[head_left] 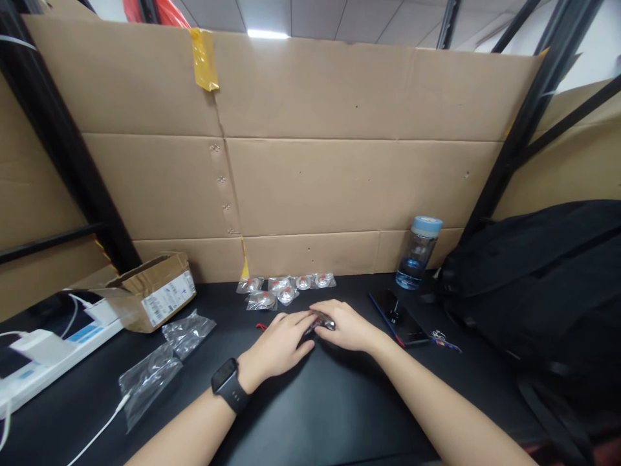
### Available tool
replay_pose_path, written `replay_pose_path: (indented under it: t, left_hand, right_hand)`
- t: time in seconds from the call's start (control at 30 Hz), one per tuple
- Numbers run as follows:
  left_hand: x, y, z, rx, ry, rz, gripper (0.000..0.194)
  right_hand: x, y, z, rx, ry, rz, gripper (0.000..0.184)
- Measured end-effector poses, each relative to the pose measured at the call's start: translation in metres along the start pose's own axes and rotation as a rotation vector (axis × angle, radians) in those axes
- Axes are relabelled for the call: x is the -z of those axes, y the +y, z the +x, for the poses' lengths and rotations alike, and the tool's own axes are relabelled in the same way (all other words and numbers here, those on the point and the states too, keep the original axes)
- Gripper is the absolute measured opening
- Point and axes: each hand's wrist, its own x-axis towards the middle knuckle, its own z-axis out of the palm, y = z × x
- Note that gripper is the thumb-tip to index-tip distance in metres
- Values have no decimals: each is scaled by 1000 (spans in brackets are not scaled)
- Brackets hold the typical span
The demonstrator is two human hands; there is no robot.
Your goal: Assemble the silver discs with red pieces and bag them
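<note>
Near the middle of the black tabletop, my left hand (pixel 280 343) and my right hand (pixel 345 323) meet, fingertips together. Between them is a small dark shiny object (pixel 330 323), mostly hidden by the fingers, so its kind cannot be made out. My right hand's thumb and fingers close around it, and my left hand's fingers press on its left side. A bit of red cord (pixel 262 327) shows beside the left fingertips. Just beyond the hands lie several small clear packets (pixel 287 295), each with a round silvery piece marked red.
A cardboard box (pixel 167 299), clear plastic bags (pixel 151 375) and a white power strip (pixel 72 349) are at left. At right stand a blue-lidded bottle (pixel 418 254), a dark phone (pixel 400 318), a keyring (pixel 445 341) and a black backpack (pixel 538 298). A cardboard wall (pixel 310 188) closes the back.
</note>
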Motion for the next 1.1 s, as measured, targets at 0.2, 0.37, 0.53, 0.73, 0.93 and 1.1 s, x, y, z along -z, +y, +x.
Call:
replay_pose_path:
  t: [0.2,0.37,0.53,0.73,0.93,1.1]
  left_hand:
    - [1,0,2,7,-10,-55,54]
    - [1,0,1,37,9,-28,51]
    - [2,0,1,73,-2,14,45]
    - [5,2,3,93,-11,67,40]
    - [9,-2,5,128,59,-61,33]
    - [9,-2,7,142,104,-172,29]
  right_hand:
    - [-2,-4,-3,-50,-100,22,60]
    - [1,-8,-2,-71,-119,-36,48]
    - [4,-11,-2,-46,-119,-63,37]
    - [4,-12,-1,-46,-96,-66,29]
    - [5,-13,0,-62,-43,-45,28]
    - [6,-14,1,-60,-39,-39,25]
